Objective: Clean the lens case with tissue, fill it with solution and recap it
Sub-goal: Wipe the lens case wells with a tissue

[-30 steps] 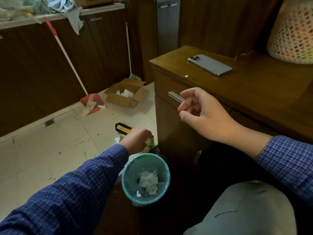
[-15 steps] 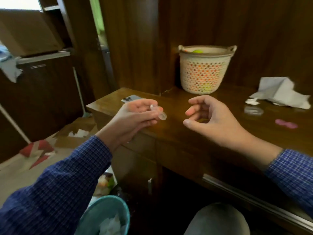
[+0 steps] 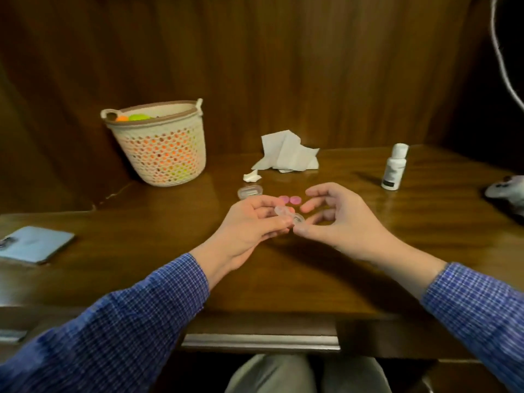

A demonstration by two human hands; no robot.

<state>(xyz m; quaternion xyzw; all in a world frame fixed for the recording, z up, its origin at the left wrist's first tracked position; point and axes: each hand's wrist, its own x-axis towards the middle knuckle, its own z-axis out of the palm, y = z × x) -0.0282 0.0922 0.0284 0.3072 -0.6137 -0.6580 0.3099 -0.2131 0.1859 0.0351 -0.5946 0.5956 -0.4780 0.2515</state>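
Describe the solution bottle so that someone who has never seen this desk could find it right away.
Start at the wooden desk and look to its far right, past the right hand. The solution bottle stands upright there, by itself. It is the only white bottle, with a white cap and a dark band at the bottom of its label.

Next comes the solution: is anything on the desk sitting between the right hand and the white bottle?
Nothing visible does. The right hand hovers by the lens case, which the left hand pinches. The white bottle stands upright, farther back and to the right, with only bare desk between. The pink caps and tissue lie off to the left.
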